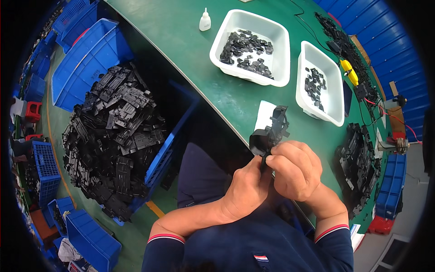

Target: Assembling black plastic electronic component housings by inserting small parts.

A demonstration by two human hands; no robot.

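Note:
Both my hands meet at the near edge of the green table around a black molded plastic part [275,129] with curved ribs and a rounded end. My left hand [247,188] grips its lower end, thumb pressed along it. My right hand [297,170] is closed with its fingertips against the same part, close to my left thumb. Whether a small piece is pinched in the right fingertips is hidden. Under the part, a white sheet [264,113] lies on the table. Beyond it stand a white tray [284,50] of small black pieces and a narrower white tray [336,81] with fewer.
A large heap of black plastic parts [118,131] fills a blue crate [161,156] at my left. A white squeeze bottle [205,21] stands at the far table edge. More black parts [358,167] are piled at the right, near a yellow tool [349,72] and cables.

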